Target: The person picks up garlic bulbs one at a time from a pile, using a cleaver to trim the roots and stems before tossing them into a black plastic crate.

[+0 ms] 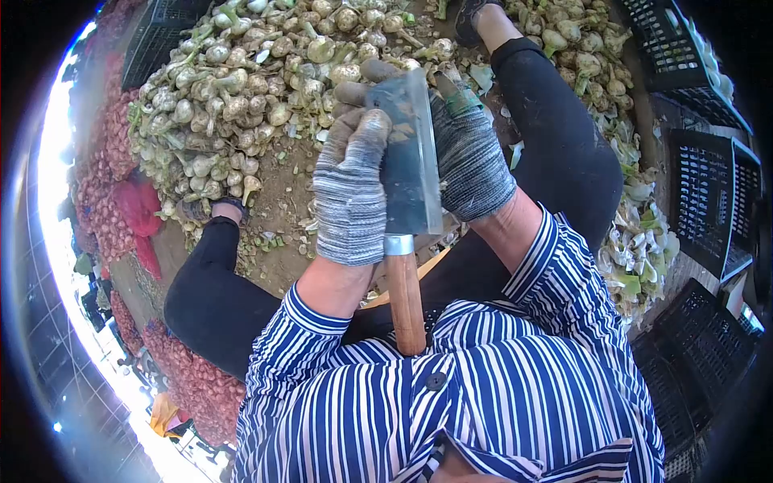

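A cleaver stands upright before my chest, its wide blade up and its wooden handle pointing down to my lap. My left hand, in a grey knit glove, is closed at the left side of the blade, the thumb against it. On the other side, my right hand, in a darker striped glove, has its fingers curled close to the blade's edge. The blade hides part of those fingers and whatever they may hold. A bit of green shows at the right fingers.
A large heap of pale bulbs, seemingly garlic, lies ahead between and beyond my feet. More bulbs and leafy trimmings lie to the right. Black plastic crates line the right side. Red mesh sacks stand at left.
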Motion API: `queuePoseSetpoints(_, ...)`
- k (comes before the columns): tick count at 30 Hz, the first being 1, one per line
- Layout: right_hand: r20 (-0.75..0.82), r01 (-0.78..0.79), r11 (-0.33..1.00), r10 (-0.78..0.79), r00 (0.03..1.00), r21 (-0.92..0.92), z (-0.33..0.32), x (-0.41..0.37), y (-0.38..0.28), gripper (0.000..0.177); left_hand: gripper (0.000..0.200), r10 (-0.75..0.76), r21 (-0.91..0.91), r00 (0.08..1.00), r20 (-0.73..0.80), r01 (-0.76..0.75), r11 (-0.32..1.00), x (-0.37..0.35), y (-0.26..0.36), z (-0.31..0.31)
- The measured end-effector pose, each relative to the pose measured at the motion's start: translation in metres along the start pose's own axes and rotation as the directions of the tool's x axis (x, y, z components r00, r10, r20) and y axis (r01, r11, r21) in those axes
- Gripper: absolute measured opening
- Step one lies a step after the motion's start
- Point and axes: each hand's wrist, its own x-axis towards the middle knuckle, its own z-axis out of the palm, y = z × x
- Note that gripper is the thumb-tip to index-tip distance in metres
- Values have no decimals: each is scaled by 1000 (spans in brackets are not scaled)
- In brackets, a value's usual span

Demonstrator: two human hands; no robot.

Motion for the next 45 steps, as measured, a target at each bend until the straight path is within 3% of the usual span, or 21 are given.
queuePoseSetpoints(2, -138, 8, 999, -13, 990, -39, 3, -2, -2, 52, 17, 18, -9, 999, -51, -18, 1000, 3, 6, -7)
queuePoseSetpoints(4, -232, 11, 901, -124, 965, -435, -20, 3, -8, 46, 17, 35, -68, 994, -107, -42, 997, 4, 18, -10)
queuePoseSetpoints(5, -259, -6, 793, -192, 947, -609, -30, 5, -10, 43, 16, -5, -48, 993, -120, 0, 999, 10, 24, -21)
queuePoseSetpoints(6, -158, 16, 425, -371, 915, -905, -18, 2, -14, 33, 15, 71, -51, 986, -154, -80, 995, 13, 25, -27)
queuePoseSetpoints(9, -62, -75, -30, -311, 948, -997, 0, -10, -38, 25, 16, 177, 39, 940, -291, -173, 984, 16, 40, -33)
queuePoseSetpoints(11, -46, -97, -149, -309, 950, -984, -6, -12, -35, 25, 28, 146, 87, 899, -414, -120, 989, 19, 49, -29)
queuePoseSetpoints(13, -29, -112, -267, -298, 954, -957, -10, -10, -30, 25, 22, 222, 27, 914, -339, -226, 974, 32, 45, -47)
queuePoseSetpoints(14, -149, -148, 13, -146, 978, -989, -5, -13, -25, 31, 19, 259, -4, 917, -302, -273, 962, 37, 42, -54)
queuePoseSetpoints(17, -197, -224, 271, 122, 973, -936, 2, -19, -5, 37, 21, 324, 85, 915, -242, -312, 946, 43, 42, -54)
queuePoseSetpoints(18, -275, -331, 271, 226, 934, -904, 6, -22, 1, 43, 22, 293, 109, 927, -233, -274, 955, 45, 41, -55)
queuePoseSetpoints(21, -201, -208, 46, 119, 972, -977, -6, -24, 8, 46, 24, 196, 185, 959, -206, -159, 970, 49, 40, -58)
queuePoseSetpoints(25, -135, -144, -154, -67, 989, -977, 11, -28, -10, 45, 27, 347, 175, 932, -104, -326, 929, 60, 24, -46)
queuePoseSetpoints(28, -37, -84, -155, -280, 959, -984, 16, -41, -30, 42, 29, 272, 104, 962, 35, -274, 956, 69, 19, -35)
queuePoseSetpoints(31, -44, -105, -95, -498, 866, -990, 14, -51, -58, 42, 30, 142, 238, 978, 155, -176, 955, 97, -8, -31)
queuePoseSetpoints(32, -59, -117, -65, -568, 821, -991, 12, -55, -66, 42, 47, 102, 475, 981, 163, -169, 863, 105, -15, -25)
queuePoseSetpoints(35, -378, -169, 382, -580, 721, -909, 17, -59, -87, 50, 58, 227, 773, 875, 429, -485, 408, 142, -75, -24)
queuePoseSetpoints(37, -420, -85, 524, -564, 710, -847, 11, -55, -94, 53, 69, 77, 896, 899, 430, -436, 90, 156, -88, 1)
queuePoseSetpoints(41, -457, -27, 622, -546, 702, -783, 2, -51, -101, 60, 74, -53, 937, 937, 346, -348, -40, 207, -119, 39)
queuePoseSetpoints(43, -478, -42, 641, -525, 704, -766, 2, -48, -108, 64, 72, 36, 901, 901, 432, -429, -74, 240, -136, 44)
queuePoseSetpoints(44, -463, -105, 633, -433, 774, -767, 0, -50, -116, 69, 72, 103, 887, 885, 453, -437, -146, 254, -145, 50)
queuePoseSetpoints(45, -462, -89, 633, -453, 763, -769, -3, -48, -115, 70, 72, -73, 910, 930, 360, -367, -195, 262, -138, 66)
